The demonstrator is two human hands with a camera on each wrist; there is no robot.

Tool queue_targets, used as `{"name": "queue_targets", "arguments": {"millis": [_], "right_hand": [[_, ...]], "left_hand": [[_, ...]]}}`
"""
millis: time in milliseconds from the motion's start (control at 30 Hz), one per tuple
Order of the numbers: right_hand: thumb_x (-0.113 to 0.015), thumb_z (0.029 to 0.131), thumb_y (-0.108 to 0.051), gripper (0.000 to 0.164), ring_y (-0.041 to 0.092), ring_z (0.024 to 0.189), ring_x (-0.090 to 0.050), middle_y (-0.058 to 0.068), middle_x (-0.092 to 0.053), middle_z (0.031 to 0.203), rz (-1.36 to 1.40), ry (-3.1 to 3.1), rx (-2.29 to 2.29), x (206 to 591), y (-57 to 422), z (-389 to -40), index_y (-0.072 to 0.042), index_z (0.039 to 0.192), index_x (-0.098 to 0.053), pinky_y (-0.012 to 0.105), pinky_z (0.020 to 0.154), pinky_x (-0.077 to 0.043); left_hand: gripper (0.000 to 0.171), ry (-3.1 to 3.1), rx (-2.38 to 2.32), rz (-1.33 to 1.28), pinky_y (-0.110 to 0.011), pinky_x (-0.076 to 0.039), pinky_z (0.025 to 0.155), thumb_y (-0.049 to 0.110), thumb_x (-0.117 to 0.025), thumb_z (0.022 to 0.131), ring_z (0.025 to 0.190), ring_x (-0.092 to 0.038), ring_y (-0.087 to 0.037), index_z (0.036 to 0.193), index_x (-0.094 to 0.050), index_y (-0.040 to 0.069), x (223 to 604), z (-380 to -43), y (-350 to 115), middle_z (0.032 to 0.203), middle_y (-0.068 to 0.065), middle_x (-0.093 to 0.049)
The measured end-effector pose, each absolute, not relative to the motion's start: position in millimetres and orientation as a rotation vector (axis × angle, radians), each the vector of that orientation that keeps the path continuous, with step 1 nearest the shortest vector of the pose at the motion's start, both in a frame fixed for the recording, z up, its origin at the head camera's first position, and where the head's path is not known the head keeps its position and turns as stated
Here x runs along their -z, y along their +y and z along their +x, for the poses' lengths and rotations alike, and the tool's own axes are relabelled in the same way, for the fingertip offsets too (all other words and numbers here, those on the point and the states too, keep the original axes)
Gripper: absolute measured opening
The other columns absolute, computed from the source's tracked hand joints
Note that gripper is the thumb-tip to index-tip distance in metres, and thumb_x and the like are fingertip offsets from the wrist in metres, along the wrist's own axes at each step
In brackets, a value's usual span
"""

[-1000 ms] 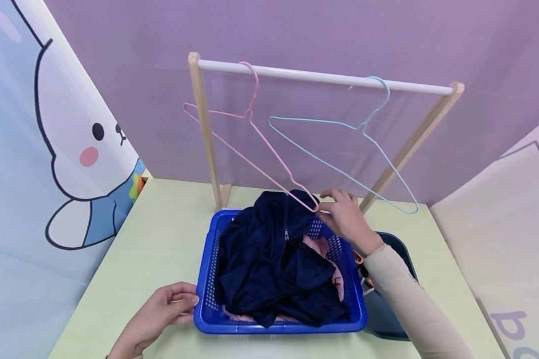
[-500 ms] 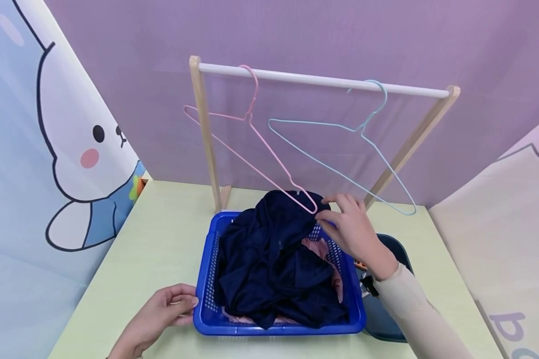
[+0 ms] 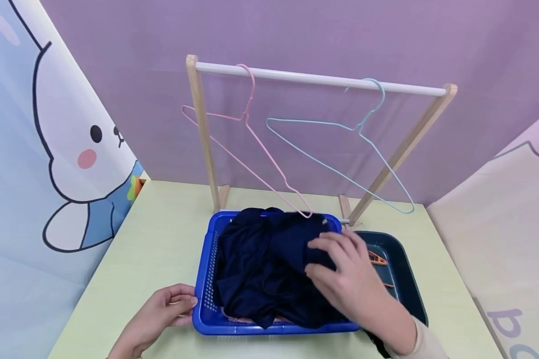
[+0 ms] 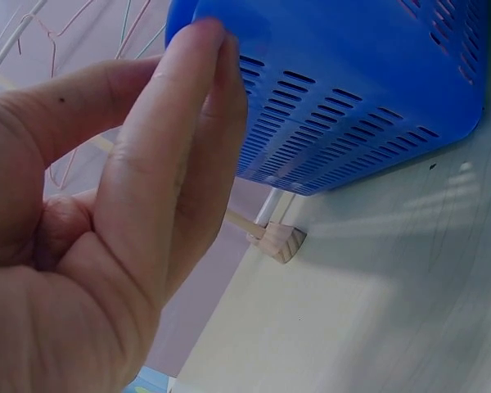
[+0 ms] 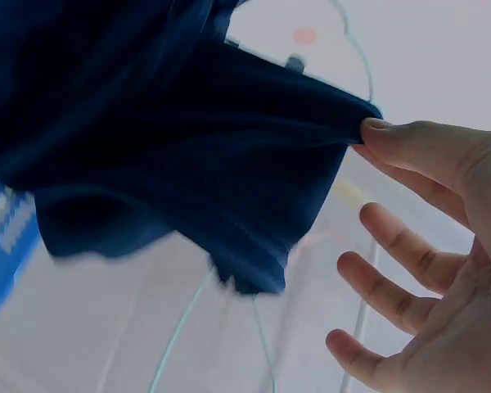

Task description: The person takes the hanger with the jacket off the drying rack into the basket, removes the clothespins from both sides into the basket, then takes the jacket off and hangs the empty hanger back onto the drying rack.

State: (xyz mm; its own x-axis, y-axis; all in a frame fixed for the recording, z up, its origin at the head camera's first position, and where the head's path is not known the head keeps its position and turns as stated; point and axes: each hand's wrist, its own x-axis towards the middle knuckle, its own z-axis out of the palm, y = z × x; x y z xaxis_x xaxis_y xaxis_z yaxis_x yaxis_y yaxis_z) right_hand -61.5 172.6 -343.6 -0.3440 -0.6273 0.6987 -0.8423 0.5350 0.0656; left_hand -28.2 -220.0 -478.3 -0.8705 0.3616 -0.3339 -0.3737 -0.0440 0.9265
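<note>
A navy garment (image 3: 269, 269) lies heaped in a blue plastic basket (image 3: 233, 329), over some pink cloth. My right hand (image 3: 350, 284) is above the basket's right side. In the right wrist view, its thumb and index finger pinch an edge of the garment (image 5: 254, 139), which hangs stretched from them; the other fingers (image 5: 385, 291) are spread apart. At the basket's left edge, my left hand (image 3: 161, 311) holds the rim between thumb and bent fingers. The left wrist view shows those fingertips against the top of the perforated basket wall (image 4: 344, 82).
Behind the basket stands a rack with a white rail (image 3: 305, 77) and wooden posts. A pink hanger (image 3: 269, 154) and a light-blue hanger (image 3: 332, 167) hang from it, the pink one dipping over the garment. A dark green tray (image 3: 413, 279) with orange-handled items sits at right.
My right hand has come down and toward me, away from the pink hanger's lower corner, drawing the garment's far part down with it. The left hand has stayed at the basket rim.
</note>
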Motion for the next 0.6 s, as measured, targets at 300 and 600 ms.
{"name": "queue_targets", "arguments": {"millis": [300, 600], "right_hand": [[-0.072, 0.093, -0.019, 0.007, 0.032, 0.123, -0.048, 0.007, -0.057, 0.127, 1.327, -2.437, -0.225, 376, 164, -34, -0.022, 0.087, -0.073, 0.066, 0.105, -0.034], [-0.085, 0.079, -0.021, 0.016, 0.034, 0.118, -0.053, 0.007, -0.060, 0.124, 1.267, -2.379, -0.245, 376, 169, -47, -0.023, 0.090, -0.074, 0.067, 0.099, -0.039]], "left_hand": [[0.040, 1.757, -1.959, -0.025, -0.039, -0.058, 0.084, 0.016, -0.064, 0.100, 0.097, -0.069, -0.028, 0.125, -0.053, -0.014, 477, -27, -220, 0.107, -0.017, -0.068], [0.040, 1.746, -1.969, -0.005, -0.040, -0.058, 0.084, 0.015, -0.063, 0.100, 0.097, -0.070, -0.028, 0.125, -0.053, -0.015, 477, -27, -220, 0.107, -0.017, -0.068]]}}
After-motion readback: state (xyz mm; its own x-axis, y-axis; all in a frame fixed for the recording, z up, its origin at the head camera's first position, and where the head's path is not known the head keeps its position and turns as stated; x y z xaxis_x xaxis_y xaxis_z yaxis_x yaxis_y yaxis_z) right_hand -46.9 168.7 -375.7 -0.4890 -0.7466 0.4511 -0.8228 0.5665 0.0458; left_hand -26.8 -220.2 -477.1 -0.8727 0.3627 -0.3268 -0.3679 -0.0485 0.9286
